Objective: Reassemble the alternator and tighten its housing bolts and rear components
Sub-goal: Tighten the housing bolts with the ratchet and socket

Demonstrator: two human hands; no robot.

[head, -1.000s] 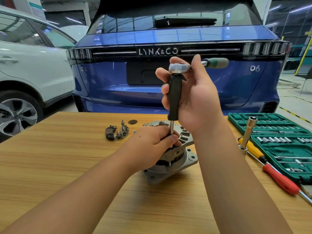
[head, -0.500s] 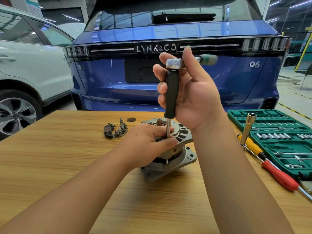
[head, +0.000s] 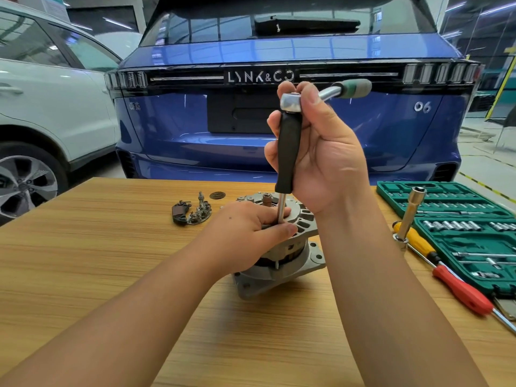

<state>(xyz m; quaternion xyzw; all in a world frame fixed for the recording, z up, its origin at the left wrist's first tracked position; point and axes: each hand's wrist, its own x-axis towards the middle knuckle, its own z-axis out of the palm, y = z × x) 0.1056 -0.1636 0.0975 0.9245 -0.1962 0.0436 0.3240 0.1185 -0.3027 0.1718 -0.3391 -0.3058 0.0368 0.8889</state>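
I'm tightening a housing bolt: my right hand [head: 321, 152] grips the ratchet driver [head: 289, 152], my left hand [head: 251, 236] below steadies the alternator [head: 304, 247]. Next calls for swinging the ratchet handle.

Dull cast-metal grey alternator housing [head: 282, 263] on a matt wood-grain bench [head: 83, 261]; above it, shiny chrome ratchet head [head: 291, 101], matt black plastic driver handle [head: 287, 152].

Two bare forearms, no sleeves in view. Left hand [head: 248, 233]: small dark mole on back, no ring. Right hand [head: 321, 152]: no glove, no watch, short nails.
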